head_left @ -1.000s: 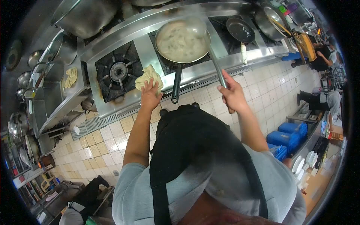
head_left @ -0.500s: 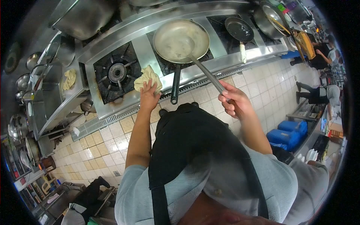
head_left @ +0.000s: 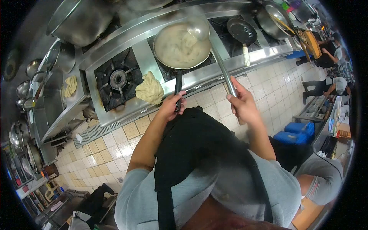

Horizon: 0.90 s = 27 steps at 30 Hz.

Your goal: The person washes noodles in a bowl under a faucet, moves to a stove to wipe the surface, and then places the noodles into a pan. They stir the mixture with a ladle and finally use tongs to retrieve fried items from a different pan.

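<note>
A large frying pan [head_left: 172, 50] with pale, cloudy liquid stands on the middle burner, its black handle pointing at me. My left hand [head_left: 172, 106] is wrapped round that handle. In my right hand [head_left: 242, 100] is the long metal handle of a ladle [head_left: 198, 30]; the ladle's bowl is at the pan's far right rim, blurred by steam or motion. A crumpled, cream-coloured cloth [head_left: 149, 88] lies on the stove front, left of the pan handle and apart from my left hand.
An unlit burner [head_left: 118, 79] is on the left. A small black pan [head_left: 242, 31] with a wrapped handle sits at the right, beside a big metal bowl [head_left: 274, 21]. A large pot [head_left: 82, 23] stands at the back left. Co-workers are at the right and lower left.
My left hand has let go of the cloth and taken hold of the pan's handle. The ladle has moved from the pan's middle to its far right rim. A co-worker at lower right has shifted.
</note>
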Available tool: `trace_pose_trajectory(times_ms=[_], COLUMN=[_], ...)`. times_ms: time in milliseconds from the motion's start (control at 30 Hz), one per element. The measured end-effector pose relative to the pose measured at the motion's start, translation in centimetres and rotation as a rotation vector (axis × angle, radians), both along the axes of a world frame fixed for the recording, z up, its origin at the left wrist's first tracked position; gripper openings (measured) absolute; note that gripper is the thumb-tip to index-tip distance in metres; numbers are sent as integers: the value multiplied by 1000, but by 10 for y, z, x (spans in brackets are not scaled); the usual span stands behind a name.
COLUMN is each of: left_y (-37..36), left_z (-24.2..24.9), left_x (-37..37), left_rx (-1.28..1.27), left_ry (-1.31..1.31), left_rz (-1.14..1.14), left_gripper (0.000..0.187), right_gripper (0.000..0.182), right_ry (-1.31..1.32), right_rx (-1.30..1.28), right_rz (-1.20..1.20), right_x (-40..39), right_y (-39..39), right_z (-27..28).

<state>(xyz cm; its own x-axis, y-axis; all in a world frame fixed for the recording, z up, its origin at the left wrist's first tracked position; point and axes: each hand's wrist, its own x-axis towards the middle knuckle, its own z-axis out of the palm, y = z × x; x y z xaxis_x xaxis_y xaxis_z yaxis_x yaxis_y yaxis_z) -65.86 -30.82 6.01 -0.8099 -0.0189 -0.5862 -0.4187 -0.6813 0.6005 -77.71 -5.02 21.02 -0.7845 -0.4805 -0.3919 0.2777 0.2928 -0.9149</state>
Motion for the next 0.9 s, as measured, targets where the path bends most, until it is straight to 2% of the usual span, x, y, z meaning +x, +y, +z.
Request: trace_pose_trajectory(times_ms=[33, 100, 200, 433, 533, 900], left_y=[4, 17, 35, 49, 44, 35], left_z=[-1, -3, 5, 14, 12, 7], left_x=[-2, -6, -11, -16, -13, -6], left_rx=[70, -29, -129, -165, -169, -155], left_ry=[10, -18, -48, -104, -92, 36], left_rz=[-51, -2, 38, 105, 116, 103], left_gripper=[36, 27, 22, 19, 18, 27], right_gripper=[66, 66, 66, 56, 57, 67], right_ry=[39, 98, -35, -720, -658, -89], right_rx=[34, 114, 65, -515, -473, -106], right_rz=[16, 50, 66, -14, 8, 41], right_x=[-3, -8, -12, -20, -14, 10], right_y=[-2, -10, -24, -21, -10, 13], right_z=[-11, -29, -48, -42, -27, 9])
